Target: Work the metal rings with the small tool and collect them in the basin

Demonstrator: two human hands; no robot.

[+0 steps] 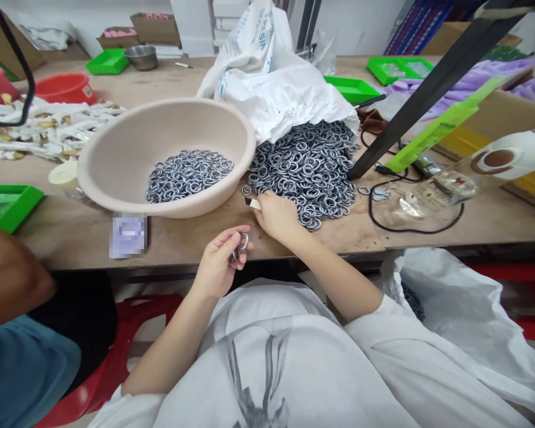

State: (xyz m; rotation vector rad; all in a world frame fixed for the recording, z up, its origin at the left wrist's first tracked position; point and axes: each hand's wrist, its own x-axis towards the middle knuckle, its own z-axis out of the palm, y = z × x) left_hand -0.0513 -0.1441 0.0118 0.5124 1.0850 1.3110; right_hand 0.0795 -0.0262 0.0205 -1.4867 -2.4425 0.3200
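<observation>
My left hand (217,264) is closed near the table's front edge, with a grey metal ring (245,241) pinched at its fingertips. Something else dark, perhaps another ring, shows between those fingers. Just right of it, my right hand (280,215) grips a small flat pale strip with a black end (252,203), its kind unclear. That hand rests against the near left side of a large heap of grey metal rings (307,166), which spills from a white sack (289,98). A wide beige basin (111,160) left of the heap holds more such rings (189,175).
A dark slanted post (410,101) rises right of the heap, near a black cable (410,230) and a clear bottle (450,187). A purple box (128,235) lies before the basin. Another person's arm (13,279) is at left. An open white bag (455,291) stands below the edge.
</observation>
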